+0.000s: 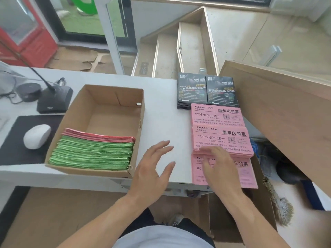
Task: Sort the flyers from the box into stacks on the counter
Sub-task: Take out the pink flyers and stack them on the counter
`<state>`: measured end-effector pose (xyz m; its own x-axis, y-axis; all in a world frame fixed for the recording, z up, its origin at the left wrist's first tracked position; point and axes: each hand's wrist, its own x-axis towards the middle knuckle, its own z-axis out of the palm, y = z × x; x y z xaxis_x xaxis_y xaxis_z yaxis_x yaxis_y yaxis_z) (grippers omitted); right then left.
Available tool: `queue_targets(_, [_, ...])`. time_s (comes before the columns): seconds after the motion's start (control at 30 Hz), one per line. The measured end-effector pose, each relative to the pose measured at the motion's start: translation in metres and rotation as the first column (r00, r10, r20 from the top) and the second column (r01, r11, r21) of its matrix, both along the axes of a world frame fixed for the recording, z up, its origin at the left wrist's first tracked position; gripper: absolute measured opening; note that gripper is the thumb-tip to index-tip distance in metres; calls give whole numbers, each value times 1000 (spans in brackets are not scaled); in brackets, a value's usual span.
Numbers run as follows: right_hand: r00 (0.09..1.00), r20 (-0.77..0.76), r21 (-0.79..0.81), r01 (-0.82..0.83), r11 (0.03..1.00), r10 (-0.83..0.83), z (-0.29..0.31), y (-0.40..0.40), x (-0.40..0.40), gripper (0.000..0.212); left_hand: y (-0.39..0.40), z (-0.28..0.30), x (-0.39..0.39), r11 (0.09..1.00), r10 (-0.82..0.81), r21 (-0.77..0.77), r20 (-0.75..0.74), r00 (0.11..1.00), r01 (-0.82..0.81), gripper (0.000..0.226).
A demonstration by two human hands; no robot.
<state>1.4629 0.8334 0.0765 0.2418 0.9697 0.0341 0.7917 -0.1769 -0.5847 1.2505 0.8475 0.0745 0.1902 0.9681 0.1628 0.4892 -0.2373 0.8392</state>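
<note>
At the far left of the white counter (161, 122) a black desk microphone base (54, 101) stands with its thin stalk leaning up to the left, a dark round puck (28, 92) with cables beside it. Nearer, a white computer mouse (37, 136) lies on a black mouse pad (19, 153).

Just right of these sits an open cardboard box (100, 108). Its far half shows bare cardboard floor; its near half holds a stack of flyers lying on a slant, with green flyers (93, 153) to the near side and a thinner band of red flyers (100, 136) behind them.

Right of the box, over bare counter, the left hand (152, 169) hovers with fingers spread and relaxed, holding nothing.

Further right, three stacks of pink flyers run from far to near along the counter's right edge: the far pink stack (216, 115), the middle pink stack (222, 138) and the near pink stack (245, 172), which juts past the counter's near edge. The right hand (218, 169) lies over the near pink stack with fingers straight, its fingertips (204, 149) reaching the near edge of the middle pink stack; it grips nothing.

Beyond the pink stacks, two stacks of black flyers (207, 90) sit side by side. At the far right a large cardboard flap (279, 108) rises above the counter, and a bristle brush (281, 206) shows below it.
</note>
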Motion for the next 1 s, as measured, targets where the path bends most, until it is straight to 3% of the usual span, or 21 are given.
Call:
queue_targets(0.1, [969, -127, 95, -203, 975, 214, 17, 39, -62, 22, 23, 19, -54, 981, 154, 128, -41, 987, -148, 35])
queue_targets(0.2, [901, -139, 155, -391, 907, 412, 32, 80, -128, 19, 48, 30, -110, 948, 318, 92, -222, 922, -305, 40])
queue_targets(0.3, [819, -97, -45, -571, 820, 566, 41, 114, -182, 26, 62, 18, -162, 930, 330, 57, -567, 754, -364, 54])
queue_targets(0.43, [757, -142, -352, -641, 682, 638, 34, 146, -222, 32, 62, -4, -198, 952, 175, -37, -749, 639, -304, 73])
queue_targets(0.57, [717, -135, -401, -671, 623, 684, 28, 162, -233, 25, 61, -7, -198, 959, 149, -33, -786, 600, -281, 79])
queue_targets(1.0, [747, -216, -486, -641, 594, 629, 30, 180, -232, 19, 59, -7, -201, 966, 112, -53, -794, 597, -253, 78])
